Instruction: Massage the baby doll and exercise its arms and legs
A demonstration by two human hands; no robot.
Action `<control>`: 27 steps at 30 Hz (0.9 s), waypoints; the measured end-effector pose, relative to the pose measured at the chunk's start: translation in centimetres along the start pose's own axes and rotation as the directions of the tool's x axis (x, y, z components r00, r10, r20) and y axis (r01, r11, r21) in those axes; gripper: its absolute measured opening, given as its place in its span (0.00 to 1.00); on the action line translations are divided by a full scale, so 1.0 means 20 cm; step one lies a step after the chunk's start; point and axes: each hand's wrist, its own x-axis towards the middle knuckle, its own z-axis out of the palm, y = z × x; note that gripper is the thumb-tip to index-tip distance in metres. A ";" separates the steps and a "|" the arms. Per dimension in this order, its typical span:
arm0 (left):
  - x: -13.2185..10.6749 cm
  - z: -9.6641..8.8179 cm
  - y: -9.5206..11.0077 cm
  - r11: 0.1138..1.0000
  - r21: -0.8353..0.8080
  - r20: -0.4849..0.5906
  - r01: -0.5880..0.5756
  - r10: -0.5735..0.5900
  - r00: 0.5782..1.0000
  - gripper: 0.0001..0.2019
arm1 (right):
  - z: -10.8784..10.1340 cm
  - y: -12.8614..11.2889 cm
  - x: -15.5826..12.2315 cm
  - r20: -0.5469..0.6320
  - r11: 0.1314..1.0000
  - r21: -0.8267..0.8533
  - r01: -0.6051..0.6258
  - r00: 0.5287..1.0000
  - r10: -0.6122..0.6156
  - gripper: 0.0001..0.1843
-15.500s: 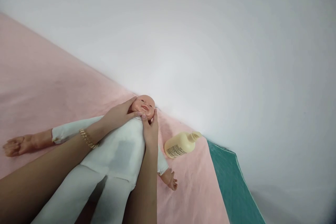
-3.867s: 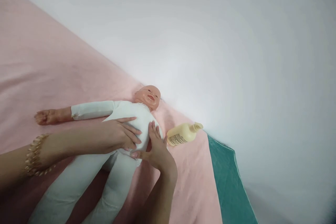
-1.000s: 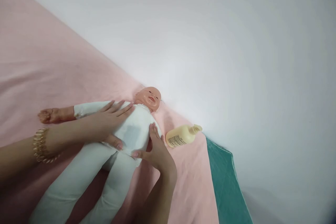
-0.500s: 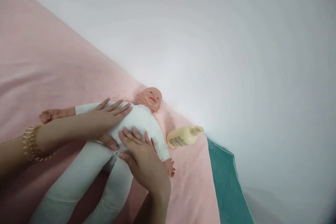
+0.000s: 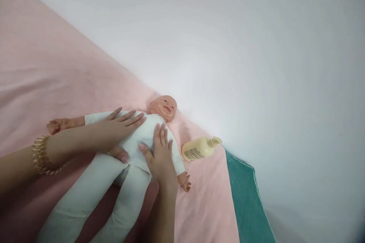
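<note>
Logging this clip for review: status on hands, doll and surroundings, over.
Left hand, right hand: spread on the doll, across its torso. Doll face-up on pink cloth. Yellow bottle beside it, touched by neither hand.

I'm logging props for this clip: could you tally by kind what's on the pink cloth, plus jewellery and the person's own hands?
Doll: 1
Bottle: 1
Bracelet: 1
Person's hands: 2 (left hand, right hand)
Total: 5
</note>
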 end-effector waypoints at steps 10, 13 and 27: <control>0.01 0.04 -0.04 0.998 0.046 0.011 -0.031 0.031 0.999 0.65 | -0.13 0.04 -0.09 0.170 0.982 -0.032 -0.188 0.967 0.191 0.63; 0.02 0.03 -0.04 0.998 0.039 0.023 -0.046 0.045 0.999 0.65 | -0.13 0.04 -0.10 0.174 0.984 -0.026 -0.175 0.969 0.177 0.65; -0.10 0.05 0.02 0.991 -0.019 -0.285 -0.135 0.124 0.950 0.44 | -0.01 0.08 -0.33 -0.137 0.988 0.102 -0.116 0.982 0.130 0.47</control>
